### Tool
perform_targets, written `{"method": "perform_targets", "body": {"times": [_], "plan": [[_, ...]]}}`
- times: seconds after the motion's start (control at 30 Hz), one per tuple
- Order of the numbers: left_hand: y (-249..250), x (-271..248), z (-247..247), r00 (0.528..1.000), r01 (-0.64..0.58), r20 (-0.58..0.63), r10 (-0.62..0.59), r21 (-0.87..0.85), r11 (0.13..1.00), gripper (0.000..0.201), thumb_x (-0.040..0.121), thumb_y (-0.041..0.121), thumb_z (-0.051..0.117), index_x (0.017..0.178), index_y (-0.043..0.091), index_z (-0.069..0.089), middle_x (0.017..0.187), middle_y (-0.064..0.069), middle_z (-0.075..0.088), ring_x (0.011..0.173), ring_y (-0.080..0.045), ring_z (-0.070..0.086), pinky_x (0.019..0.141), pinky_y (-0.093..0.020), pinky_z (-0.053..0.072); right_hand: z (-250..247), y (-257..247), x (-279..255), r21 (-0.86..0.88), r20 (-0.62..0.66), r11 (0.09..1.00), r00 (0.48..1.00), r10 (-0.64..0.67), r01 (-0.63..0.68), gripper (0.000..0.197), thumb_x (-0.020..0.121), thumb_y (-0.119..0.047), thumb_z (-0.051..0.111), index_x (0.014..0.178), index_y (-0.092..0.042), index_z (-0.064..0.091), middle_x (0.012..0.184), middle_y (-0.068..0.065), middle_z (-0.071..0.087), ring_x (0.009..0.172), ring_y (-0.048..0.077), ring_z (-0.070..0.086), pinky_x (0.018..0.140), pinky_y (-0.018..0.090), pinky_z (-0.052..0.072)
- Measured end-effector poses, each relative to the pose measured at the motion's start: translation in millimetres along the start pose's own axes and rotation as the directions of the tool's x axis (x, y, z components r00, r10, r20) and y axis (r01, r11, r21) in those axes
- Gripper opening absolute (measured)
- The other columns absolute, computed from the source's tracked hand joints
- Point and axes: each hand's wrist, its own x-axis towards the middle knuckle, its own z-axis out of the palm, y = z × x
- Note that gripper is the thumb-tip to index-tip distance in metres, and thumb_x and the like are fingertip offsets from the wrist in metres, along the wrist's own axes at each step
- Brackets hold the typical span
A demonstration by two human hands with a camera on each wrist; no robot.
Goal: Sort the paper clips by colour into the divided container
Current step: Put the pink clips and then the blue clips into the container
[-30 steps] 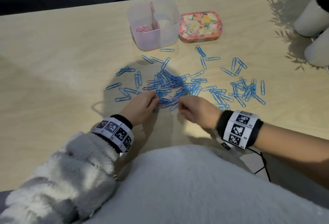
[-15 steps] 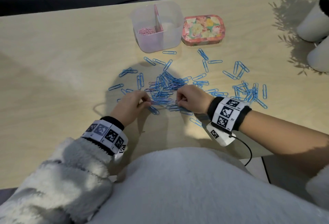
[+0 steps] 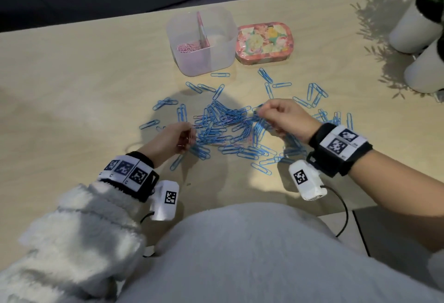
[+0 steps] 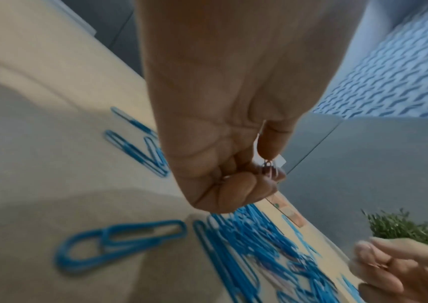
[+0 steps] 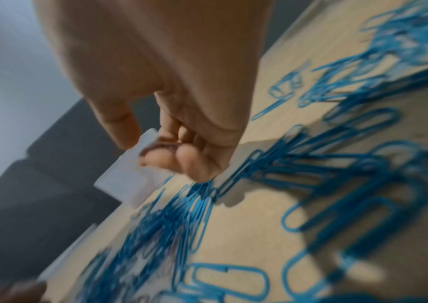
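Picking pink clips out of blue pile [image 3: 228, 129] on bench [image 3: 72, 86]. Left hand [image 3: 171, 138] curled, pinching pink clips [image 4: 268, 168]; right hand [image 3: 286, 116] curled, pinching pink clip [image 5: 159, 146] above pile. Container [image 3: 222, 45] beyond pile, pink in left compartment, right one seemingly empty. Next, likely: carry pinched clips to pink side without snagging blues.
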Motion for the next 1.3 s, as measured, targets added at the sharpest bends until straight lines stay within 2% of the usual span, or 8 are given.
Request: {"method": "perform_targets", "body": {"times": [0.13, 0.23, 0.33, 0.43, 0.7, 0.9, 1.17, 1.3], "plan": [[3, 5, 16, 0.986, -0.162, 0.084, 0.146, 0.226, 0.961, 0.029, 0.098, 0.026, 0.041, 0.074, 0.017, 0.054, 0.064, 0.003, 0.053, 0.047, 0.000, 0.050, 0.047, -0.014, 0.036, 23, 0, 1, -0.717, 0.227, 0.640, 0.960, -0.161, 0.277, 0.019, 0.079, -0.022, 0.068, 0.097, -0.022, 0.067, 0.057, -0.008, 0.045, 0.054, 0.009, 0.043, 0.061, 0.025, 0.030], [7, 7, 23, 0.982, -0.169, 0.112, 0.154, 0.132, 0.977, 0.024, 0.098, 0.013, 0.039, 0.091, 0.014, 0.061, 0.072, 0.002, 0.061, 0.055, 0.001, 0.058, 0.049, -0.012, 0.044, 31, -3, 4, -0.818, 0.236, 0.496, 0.956, -0.175, 0.292, 0.017, 0.082, -0.025, 0.061, 0.098, -0.023, 0.066, 0.086, -0.004, 0.064, 0.087, 0.020, 0.057, 0.071, 0.027, 0.035], [11, 9, 28, 0.992, -0.093, 0.082, 0.094, -0.012, 0.996, 0.029, 0.098, 0.008, 0.036, 0.088, 0.013, 0.062, 0.071, -0.002, 0.058, 0.054, -0.005, 0.056, 0.049, -0.015, 0.046, 23, -8, 16, -0.744, 0.146, 0.628, 0.972, -0.181, 0.229, 0.011, 0.083, -0.021, 0.062, 0.090, -0.015, 0.068, 0.070, -0.006, 0.054, 0.078, 0.021, 0.053, 0.068, 0.027, 0.035], [12, 11, 36, 0.988, -0.151, 0.008, 0.153, 0.226, 0.962, 0.021, 0.094, 0.019, 0.047, 0.080, 0.016, 0.062, 0.064, 0.002, 0.049, 0.054, -0.009, 0.044, 0.050, -0.015, 0.038, 3, -12, 26, -0.613, 0.017, 0.777, 0.985, -0.170, 0.145, 0.008, 0.080, -0.016, 0.066, 0.085, -0.012, 0.070, 0.075, 0.002, 0.064, 0.075, 0.021, 0.058, 0.073, 0.033, 0.046], [9, 25, 66, 0.896, -0.326, 0.066, 0.439, 0.769, 0.550, 0.013, 0.084, 0.032, 0.062, 0.088, 0.020, 0.062, 0.058, 0.008, 0.042, 0.058, -0.010, 0.042, 0.060, -0.028, 0.031, 23, -3, -3, -0.839, 0.004, 0.537, 0.987, -0.159, 0.089, 0.020, 0.076, -0.042, 0.066, 0.076, -0.022, 0.064, 0.072, -0.004, 0.056, 0.073, 0.019, 0.050, 0.065, 0.026, 0.032], [9, 23, 74, 0.893, -0.364, 0.224, 0.391, 0.869, 0.335, 0.019, 0.080, 0.033, 0.066, 0.094, 0.022, 0.061, 0.097, 0.001, 0.063, 0.095, -0.021, 0.058, 0.071, -0.030, 0.040, 26, 13, -5, -0.818, -0.053, 0.576, 0.996, -0.075, -0.001, 0.024, 0.068, -0.036, 0.074, 0.077, -0.022, 0.057, 0.088, 0.005, 0.066, 0.089, 0.028, 0.060, 0.066, 0.027, 0.030], [2, 15, 78, 0.928, -0.322, 0.198, 0.315, 0.851, 0.414, 0.013, 0.087, 0.023, 0.051, 0.090, 0.011, 0.055, 0.097, -0.007, 0.055, 0.093, -0.026, 0.055, 0.076, -0.032, 0.040, 16, 22, -4, -0.660, -0.033, 0.749, 0.998, 0.048, -0.058, 0.025, 0.075, -0.024, 0.069, 0.057, -0.018, 0.053, 0.057, -0.001, 0.057, 0.058, 0.017, 0.055, 0.062, 0.028, 0.043], [8, 10, 69, 0.945, -0.297, 0.123, 0.302, 0.707, 0.641, 0.005, 0.085, 0.017, 0.053, 0.083, 0.012, 0.054, 0.079, 0.000, 0.052, 0.078, -0.021, 0.051, 0.065, -0.028, 0.036, 1, 13, 1, -0.120, -0.088, 0.991, 0.995, 0.044, -0.054, 0.028, 0.087, -0.006, 0.058, 0.063, -0.015, 0.047, 0.053, 0.007, 0.051, 0.033, 0.005, 0.042, 0.038, 0.016, 0.032]]}}
